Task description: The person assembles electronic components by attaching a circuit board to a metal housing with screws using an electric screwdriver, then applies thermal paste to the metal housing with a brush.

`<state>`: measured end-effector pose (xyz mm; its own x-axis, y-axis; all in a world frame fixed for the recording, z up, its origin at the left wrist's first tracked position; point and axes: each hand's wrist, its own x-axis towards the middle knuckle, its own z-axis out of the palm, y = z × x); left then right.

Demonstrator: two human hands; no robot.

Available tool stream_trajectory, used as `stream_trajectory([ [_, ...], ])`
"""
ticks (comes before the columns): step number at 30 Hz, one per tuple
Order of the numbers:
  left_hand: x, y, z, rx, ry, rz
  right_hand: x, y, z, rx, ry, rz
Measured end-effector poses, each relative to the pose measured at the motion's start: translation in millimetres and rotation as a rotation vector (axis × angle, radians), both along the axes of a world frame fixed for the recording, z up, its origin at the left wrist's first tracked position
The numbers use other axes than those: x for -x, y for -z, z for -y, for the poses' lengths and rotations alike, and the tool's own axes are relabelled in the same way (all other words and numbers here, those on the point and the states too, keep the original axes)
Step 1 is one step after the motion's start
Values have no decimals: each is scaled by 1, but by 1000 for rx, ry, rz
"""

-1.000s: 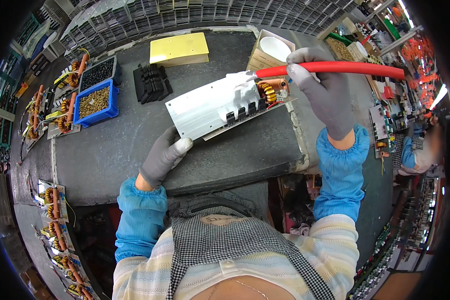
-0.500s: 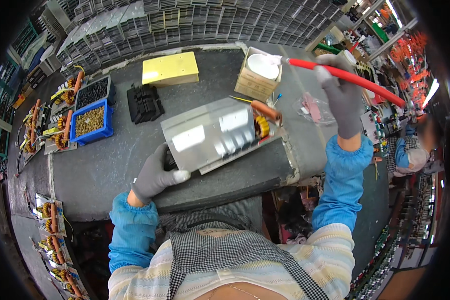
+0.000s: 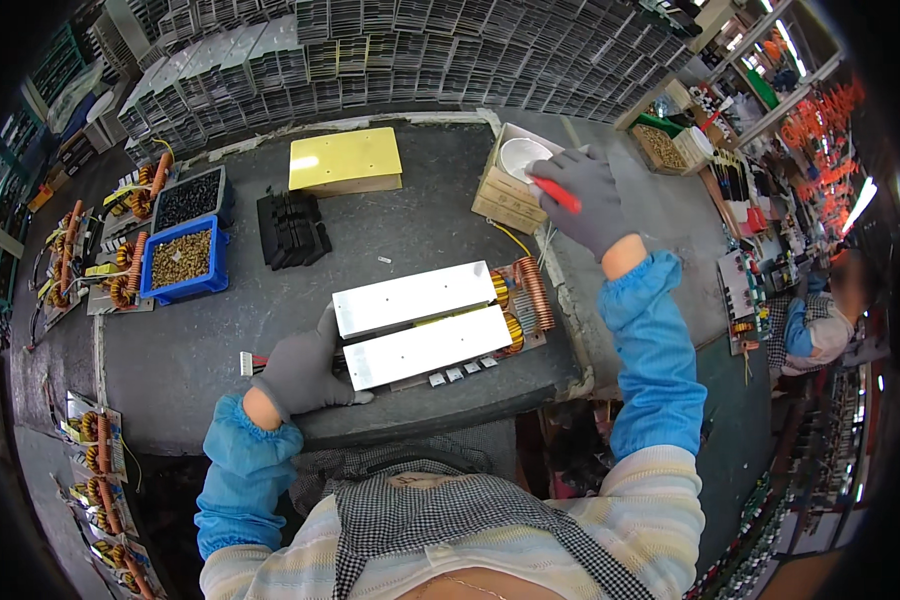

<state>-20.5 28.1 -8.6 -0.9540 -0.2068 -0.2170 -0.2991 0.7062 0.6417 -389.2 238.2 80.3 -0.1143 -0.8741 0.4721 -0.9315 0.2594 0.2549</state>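
Note:
My left hand (image 3: 305, 370), in a grey glove, grips the left end of a circuit board with two long silver heat sinks (image 3: 415, 298) facing up. Yellow-wound coils (image 3: 513, 328) and a copper coil (image 3: 536, 292) show at the board's right end. A white connector (image 3: 247, 363) on short wires sticks out beyond my left hand. My gloved right hand (image 3: 592, 200) is closed round a red stick (image 3: 558, 194) at a round white tub (image 3: 523, 157) set in a cardboard box (image 3: 510, 200). The stick's tip is hidden.
Behind the board lie black plastic parts (image 3: 292, 230) and a yellow-topped block (image 3: 345, 160). At left are a blue bin (image 3: 217, 262) of brass-coloured pieces, a dark bin (image 3: 195, 195) and more coil boards (image 3: 105, 460). Stacked metal pieces (image 3: 420, 60) line the back. Another person (image 3: 820, 320) sits at right.
The board has gone from tilted to lying with its heat sinks upward. My right hand has brought the red stick left and down to the tub; its white-coated tip showed before.

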Motion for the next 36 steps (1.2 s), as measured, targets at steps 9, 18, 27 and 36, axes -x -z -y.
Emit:
stream_trajectory([
  [9, 2, -12, -9, 39, 7, 85, -30, 1, -20, 7, -4, -149],
  [18, 7, -8, -1, 336, 66, -362, -94, -55, -68, 481, -38, 445],
  [27, -12, 10, -20, 455, 12, -537, -156, -91, -36, 597, -213, 1423],
  [36, -16, 15, -23, 437, -3, -584, -173, -76, 17, 380, -154, 1503],
])
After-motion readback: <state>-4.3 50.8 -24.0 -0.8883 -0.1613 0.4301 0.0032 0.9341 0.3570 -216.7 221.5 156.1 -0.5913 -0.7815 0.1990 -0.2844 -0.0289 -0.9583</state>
